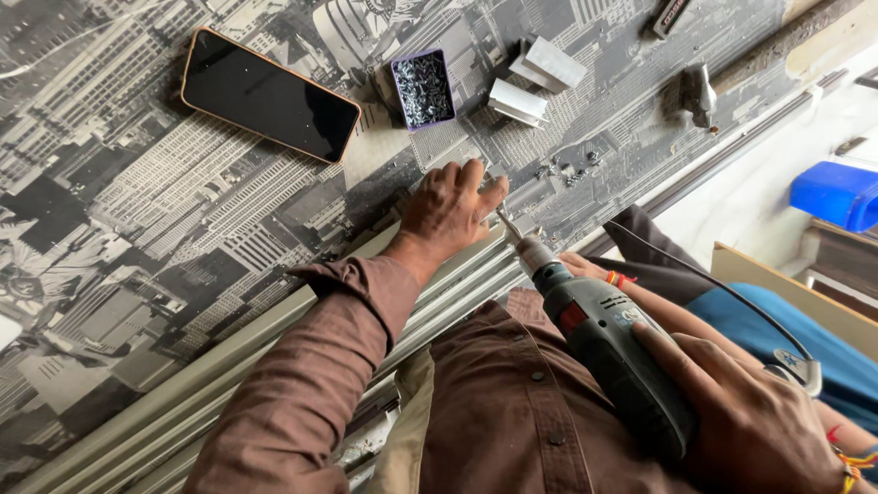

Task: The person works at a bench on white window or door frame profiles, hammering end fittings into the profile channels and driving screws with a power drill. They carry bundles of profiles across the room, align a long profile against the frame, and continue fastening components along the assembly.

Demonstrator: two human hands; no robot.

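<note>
**Drill bit meets metal rail at a cityscape-printed worktop**

Head camera, looking down: a worktop [183, 229] covered in a black-and-white print of city towers fills most of the frame, its surface dusted with metal shavings. Along its near edge runs a pale, ribbed metal rail [219, 375], stretching from the lower left up toward the middle. Beyond the worktop's far edge, at right, lies a light floor, with a blue plastic container [837, 194] and the edge of a wooden board [786, 288].

The person, in a brown buttoned shirt, reaches the left hand [448, 209] across the rail; its fingers are curled and pressed together, pinching the tip of the drill bit [505, 220] at the rail's upper edge. Whether a screw sits between the fingertips cannot be told. The right hand [745, 416] is wrapped firmly around the grip of a dark grey power drill [604, 343] with a red patch on its body, its black cord trailing off to the right. Another person's forearm [658, 306], with a red and yellow thread at the wrist, lies just behind the drill.

Farther up the worktop rests a dark-screened phone [268, 94] in an orange-edged case. Near it stands a small purple-rimmed rectangular box of screws [422, 89], open at the top. Beside that lie two short pale metal brackets [530, 80], and a few loose screws [572, 169] are scattered nearby. A dark metal tool [700, 91] lies near the far edge.
</note>
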